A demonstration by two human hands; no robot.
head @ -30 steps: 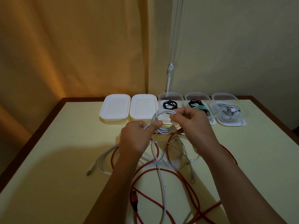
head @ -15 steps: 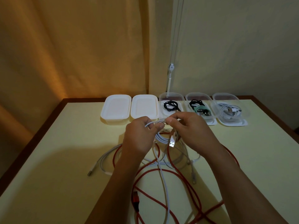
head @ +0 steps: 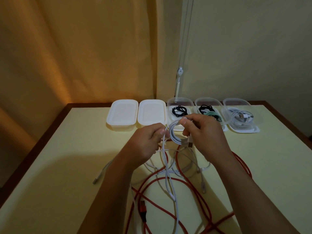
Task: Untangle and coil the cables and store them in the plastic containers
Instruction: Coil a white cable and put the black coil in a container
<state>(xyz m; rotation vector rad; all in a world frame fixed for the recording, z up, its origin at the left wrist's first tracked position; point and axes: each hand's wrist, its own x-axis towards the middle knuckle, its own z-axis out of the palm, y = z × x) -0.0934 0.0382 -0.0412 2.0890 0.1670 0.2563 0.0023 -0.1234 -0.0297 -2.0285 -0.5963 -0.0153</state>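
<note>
The right hand (head: 205, 134) has its grip closed round a small coil of white cable (head: 176, 134): the thumb presses on the top of the coil and the curled fingers pass behind its right side. The coil stands roughly upright, its open face turned toward the camera, held above the bench (head: 67, 157) just in front of the row of containers. A USB plug (head: 190, 144) sticks out at the coil's lower right, pointing down and to the right.

The left hand (head: 145, 144) pinches the same white cable just left of the coil, thumb tip against the strand, the other fingers curled under. From this pinch the free length of the cable drops down toward the near edge, its long axis running away from the hands toward the camera.

Both forearms reach in from the bottom of the view, the backs of the hands up.

Beneath the hands lies a tangle on the bench: a long red cable (head: 185, 181) in wide loops, with an orange-red plug (head: 143, 210) near the bottom, and other white cables (head: 104, 171) crossing it.

Along the far edge stand two lidded white containers (head: 122, 114) on the left, then three clear open containers (head: 179, 103); the first holds a black cable (head: 179, 111), the second black and mint-green cables (head: 210, 114), the third a white cable (head: 239, 117).
</note>
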